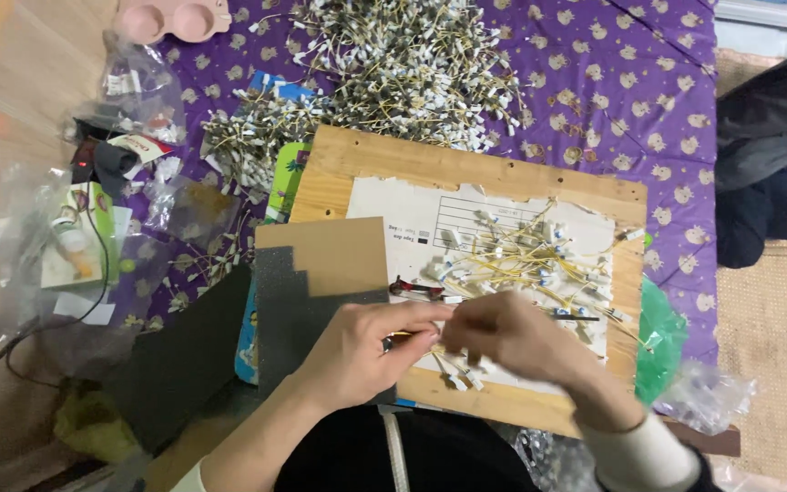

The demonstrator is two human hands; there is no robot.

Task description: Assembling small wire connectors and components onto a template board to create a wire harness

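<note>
My left hand (366, 351) and my right hand (512, 337) meet over the front of a wooden board (357, 159). Together they pinch a thin yellow wire with small white tags (416, 335) between the fingertips. More loose yellow wires with white tags (530, 255) lie just beyond the hands, on a torn white paper sheet (393, 205) stuck to the board. A small red-handled tool (414, 290) rests on the board by my left fingers.
A big heap of tagged wires (403, 64) covers the purple patterned cloth (630, 82) behind the board. Grey foam sheet (289, 314) and brown card (330, 251) sit left of the hands. Plastic bags (66, 237), a pink tray (170, 18) and green plastic (662, 337) lie around.
</note>
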